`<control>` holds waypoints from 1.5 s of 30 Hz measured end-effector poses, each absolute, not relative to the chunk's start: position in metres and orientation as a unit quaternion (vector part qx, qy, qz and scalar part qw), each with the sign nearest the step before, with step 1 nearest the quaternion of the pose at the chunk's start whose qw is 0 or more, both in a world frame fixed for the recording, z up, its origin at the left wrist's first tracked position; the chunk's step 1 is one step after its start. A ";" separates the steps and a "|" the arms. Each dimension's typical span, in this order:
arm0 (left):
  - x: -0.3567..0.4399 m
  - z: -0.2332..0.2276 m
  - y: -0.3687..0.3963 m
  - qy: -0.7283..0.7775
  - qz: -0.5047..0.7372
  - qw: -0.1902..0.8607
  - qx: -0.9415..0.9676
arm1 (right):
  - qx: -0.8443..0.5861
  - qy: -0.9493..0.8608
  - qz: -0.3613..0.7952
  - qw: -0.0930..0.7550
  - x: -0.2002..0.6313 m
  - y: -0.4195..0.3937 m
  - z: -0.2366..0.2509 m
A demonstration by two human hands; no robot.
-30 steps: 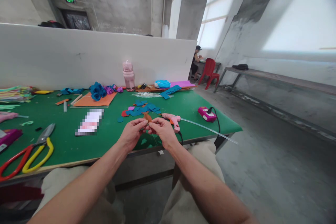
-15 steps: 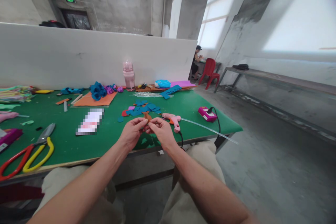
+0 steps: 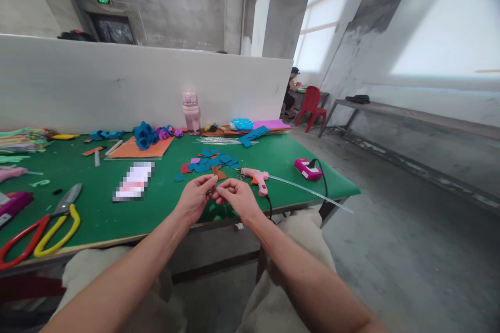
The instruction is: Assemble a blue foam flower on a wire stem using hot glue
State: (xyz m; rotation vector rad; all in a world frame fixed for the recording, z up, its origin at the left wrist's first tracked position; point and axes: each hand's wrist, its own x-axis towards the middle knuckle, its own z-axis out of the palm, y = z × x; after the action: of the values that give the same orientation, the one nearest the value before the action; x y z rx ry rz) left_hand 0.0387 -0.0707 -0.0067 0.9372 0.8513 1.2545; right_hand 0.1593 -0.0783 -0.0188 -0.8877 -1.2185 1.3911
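Note:
My left hand (image 3: pixel 195 197) is closed in a pinch on a small brown piece (image 3: pixel 219 173), felt or crepe paper by its look, whose edges stick up above the fingertips. Close beside it, my right hand (image 3: pixel 238 195) has thumb and fingers pressed together just below the piece; what lies between them is too small to make out. A thin strand shows faintly under the fingers. Right behind the hands lies a pile of cut blue pieces (image 3: pixel 224 159) with a red piece (image 3: pixel 186 168) at its left. A pink glue gun (image 3: pixel 255 174) rests to the right, a long clear glue stick (image 3: pixel 308 187) in its back.
On the green table (image 3: pixel 172 218) lie large scissors (image 3: pixel 58 221), a phone (image 3: pixel 134 182), orange sheets (image 3: pixel 140 150) with blue paper flowers (image 3: pixel 146 135), and thin wires (image 3: pixel 222 141). A pink bottle (image 3: pixel 191 112) stands by the white partition (image 3: pixel 148 83). A magenta power box (image 3: pixel 308 169) sits right.
My right thumb and fingers have slid down slightly from the brown piece, which shows wider above the left fingertips. Other things lie as before.

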 end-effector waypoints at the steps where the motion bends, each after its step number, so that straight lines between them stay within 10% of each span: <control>1: 0.038 -0.007 -0.071 0.374 0.544 0.629 0.410 | -0.369 -0.508 0.581 0.518 0.159 -0.078 -0.019; 45: 0.029 0.002 -0.068 0.359 0.544 0.632 0.419 | -0.288 -0.441 0.694 0.491 0.165 -0.077 -0.020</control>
State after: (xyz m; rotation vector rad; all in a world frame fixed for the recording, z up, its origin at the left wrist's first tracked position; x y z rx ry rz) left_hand 0.0289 -0.0676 0.0020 0.9599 0.8205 1.2452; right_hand 0.1648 -0.0772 -0.0200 -0.7003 -1.0712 1.6853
